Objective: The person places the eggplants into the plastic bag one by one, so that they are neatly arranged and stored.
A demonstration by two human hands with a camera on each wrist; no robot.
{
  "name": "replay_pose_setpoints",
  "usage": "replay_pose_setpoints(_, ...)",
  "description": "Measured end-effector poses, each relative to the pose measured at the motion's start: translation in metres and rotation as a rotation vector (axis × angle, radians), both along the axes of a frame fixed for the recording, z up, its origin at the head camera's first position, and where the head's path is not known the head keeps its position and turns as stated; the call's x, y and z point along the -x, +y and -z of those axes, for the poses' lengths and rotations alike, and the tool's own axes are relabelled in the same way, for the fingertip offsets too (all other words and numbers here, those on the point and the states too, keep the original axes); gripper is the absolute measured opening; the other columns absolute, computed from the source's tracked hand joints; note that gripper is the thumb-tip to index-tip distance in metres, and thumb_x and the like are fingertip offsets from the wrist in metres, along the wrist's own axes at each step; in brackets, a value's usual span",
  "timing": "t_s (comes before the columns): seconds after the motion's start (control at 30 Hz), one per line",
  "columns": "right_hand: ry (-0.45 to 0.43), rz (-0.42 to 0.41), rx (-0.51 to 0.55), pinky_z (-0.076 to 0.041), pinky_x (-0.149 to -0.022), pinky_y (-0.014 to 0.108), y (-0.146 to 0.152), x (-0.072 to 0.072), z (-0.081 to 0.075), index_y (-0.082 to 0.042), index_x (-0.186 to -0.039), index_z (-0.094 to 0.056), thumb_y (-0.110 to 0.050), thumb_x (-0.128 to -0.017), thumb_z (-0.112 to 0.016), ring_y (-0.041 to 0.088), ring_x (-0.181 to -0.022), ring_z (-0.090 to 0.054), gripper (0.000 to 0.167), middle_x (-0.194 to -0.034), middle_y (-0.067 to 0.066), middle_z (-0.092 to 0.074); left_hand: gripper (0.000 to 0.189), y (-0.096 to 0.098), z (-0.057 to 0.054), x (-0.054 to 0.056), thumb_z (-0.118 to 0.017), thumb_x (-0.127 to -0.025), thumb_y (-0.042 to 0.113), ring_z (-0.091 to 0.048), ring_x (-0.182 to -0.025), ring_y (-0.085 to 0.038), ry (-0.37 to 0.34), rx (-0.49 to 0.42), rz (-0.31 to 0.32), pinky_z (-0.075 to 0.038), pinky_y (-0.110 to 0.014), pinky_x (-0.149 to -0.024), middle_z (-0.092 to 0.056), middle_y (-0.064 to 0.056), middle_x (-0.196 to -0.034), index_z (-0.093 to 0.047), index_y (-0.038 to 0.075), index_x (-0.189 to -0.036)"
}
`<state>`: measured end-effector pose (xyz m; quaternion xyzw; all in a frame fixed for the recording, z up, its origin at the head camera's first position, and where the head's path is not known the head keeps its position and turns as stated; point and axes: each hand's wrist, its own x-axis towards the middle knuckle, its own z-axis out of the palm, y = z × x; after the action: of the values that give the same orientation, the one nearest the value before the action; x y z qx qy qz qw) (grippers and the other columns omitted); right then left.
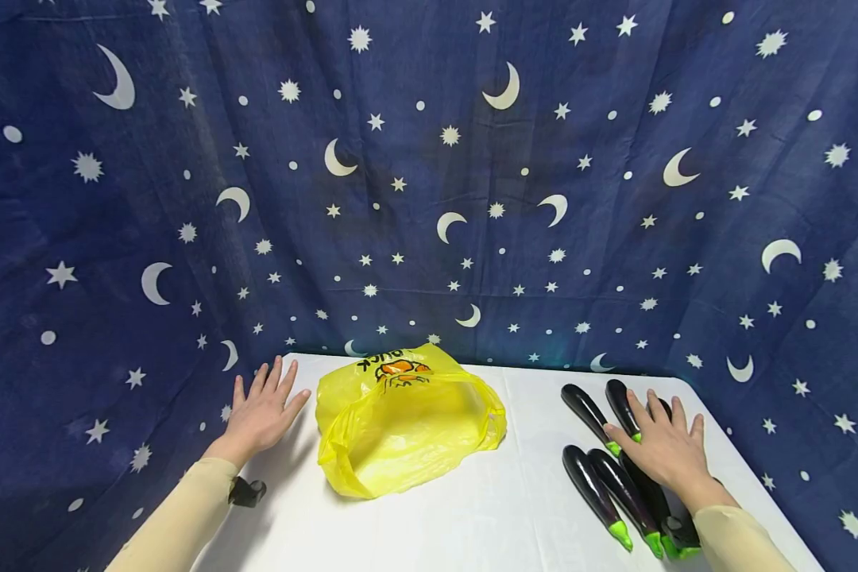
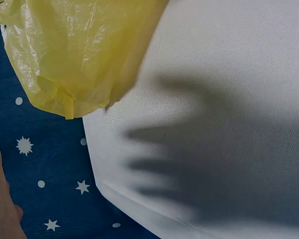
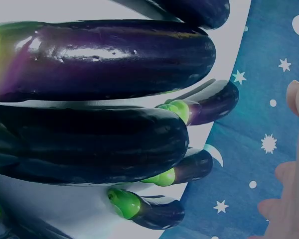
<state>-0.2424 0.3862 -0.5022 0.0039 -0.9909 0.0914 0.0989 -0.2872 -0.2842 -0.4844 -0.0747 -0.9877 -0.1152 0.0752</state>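
A yellow plastic bag (image 1: 415, 437) with black lettering and an orange-and-black drawing lies on the white table, its mouth spread toward me. Left of it my left hand (image 1: 263, 411) hovers with fingers spread and nothing held; its shadow falls on the cloth in the left wrist view. Over the cluster of eggplants at the right, my right hand (image 1: 668, 454) is held with its fingers spread, partly hiding some of them. Glossy dark purple with green stem ends, a front eggplant (image 1: 593, 492) and a rear eggplant (image 1: 585, 409) lie at the cluster's left side. Several eggplants (image 3: 104, 62) fill the right wrist view.
A white cloth (image 1: 515, 508) covers the table. Behind and at both sides hangs a dark blue curtain (image 1: 415, 302) patterned with moons and stars, close to the table's far edge. A black wrist device (image 1: 246, 492) sits below my left sleeve.
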Motion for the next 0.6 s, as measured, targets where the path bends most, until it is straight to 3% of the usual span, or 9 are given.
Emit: replay_pose_setpoints(0.6,-0.007,-0.003,-0.003,0.014,-0.103,0.081,0.0016,-0.0022,-0.0021,-0.004,-0.161,-0.024,-0.072,-0.095,-0.046,0.069,-0.14,-0.003,0.098,-0.156,0.04,-0.021,0.083,0.0016,-0.0062,-0.0038,-0.028,-0.104,0.066,-0.002,-0.152,-0.049,-0.008,0.014,0.001,0.012,-0.07,-0.114,-0.004,-0.023,-0.169,-0.017,0.01,-0.165)
